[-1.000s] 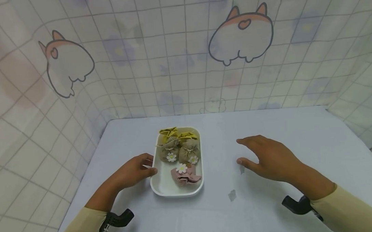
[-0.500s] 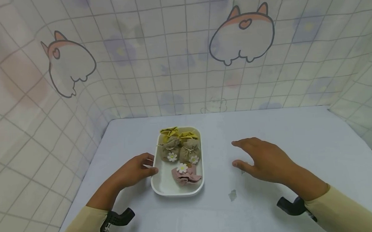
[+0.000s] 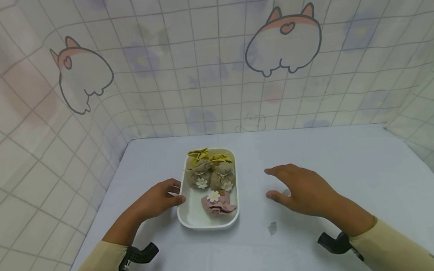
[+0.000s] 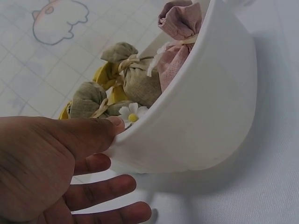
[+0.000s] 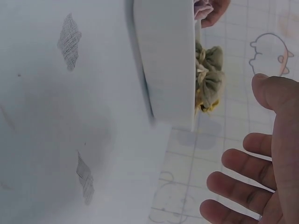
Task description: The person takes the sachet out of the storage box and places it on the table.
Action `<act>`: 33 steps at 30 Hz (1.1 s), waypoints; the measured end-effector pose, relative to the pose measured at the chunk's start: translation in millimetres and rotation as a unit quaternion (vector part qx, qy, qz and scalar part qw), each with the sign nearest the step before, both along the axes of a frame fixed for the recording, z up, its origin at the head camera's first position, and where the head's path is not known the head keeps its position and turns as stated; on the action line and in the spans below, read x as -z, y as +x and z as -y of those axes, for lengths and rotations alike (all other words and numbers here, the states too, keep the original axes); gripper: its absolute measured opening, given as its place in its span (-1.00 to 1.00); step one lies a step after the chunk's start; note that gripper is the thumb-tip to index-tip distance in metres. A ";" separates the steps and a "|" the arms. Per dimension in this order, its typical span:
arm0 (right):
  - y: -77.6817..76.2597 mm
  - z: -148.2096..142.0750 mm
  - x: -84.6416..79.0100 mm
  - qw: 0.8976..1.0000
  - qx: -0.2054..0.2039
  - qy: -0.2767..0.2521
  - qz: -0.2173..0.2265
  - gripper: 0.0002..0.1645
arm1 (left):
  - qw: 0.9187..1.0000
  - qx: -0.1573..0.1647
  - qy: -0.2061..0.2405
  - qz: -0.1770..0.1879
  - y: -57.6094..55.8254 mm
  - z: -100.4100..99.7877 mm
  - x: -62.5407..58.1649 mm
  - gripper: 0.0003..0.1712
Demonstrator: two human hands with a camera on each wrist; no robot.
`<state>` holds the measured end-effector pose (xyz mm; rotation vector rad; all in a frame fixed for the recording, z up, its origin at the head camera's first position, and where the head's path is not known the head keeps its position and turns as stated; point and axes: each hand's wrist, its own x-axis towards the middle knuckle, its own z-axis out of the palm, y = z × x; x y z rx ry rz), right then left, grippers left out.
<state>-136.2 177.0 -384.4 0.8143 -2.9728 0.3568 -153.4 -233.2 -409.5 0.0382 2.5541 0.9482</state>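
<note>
A white tray (image 3: 189,219) holds several small tied cloth pouches. Two grey-beige pouches (image 3: 222,176) with white daisies sit side by side, yellow cloth (image 3: 199,153) behind them. Nearer the front lies a pink pouch (image 3: 219,207), also with a daisy. My left hand (image 3: 156,200) is at the tray's left side; in the left wrist view its thumb (image 4: 96,133) rests on the rim while the other fingers stretch out loosely beside the outer wall. My right hand (image 3: 306,190) hovers right of the tray, holding nothing, thumb and fingers spread toward it.
A pale cloth covers the table (image 3: 346,147). Near my right hand the cloth has a grey patch (image 3: 272,228), with another partly behind the thumb. Checked curtains (image 3: 208,80) with cartoon animal prints close off the back and sides.
My right hand has moved left toward the tray, a little lower in view. The left hand and tray stay together, with only a slight shift of the head view.
</note>
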 end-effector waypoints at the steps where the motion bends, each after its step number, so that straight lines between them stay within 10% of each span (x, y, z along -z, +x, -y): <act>1: 0.0 1.0 0.2 1.000 -0.001 0.001 0.001 -0.21 | 1.000 -0.001 0.000 0.001 -0.2 -0.2 0.2 -0.46; 33: 4.0 27.2 5.5 0.998 -0.055 -0.014 0.006 -0.27 | 1.000 0.011 0.019 -0.011 1.6 1.0 0.3 -0.48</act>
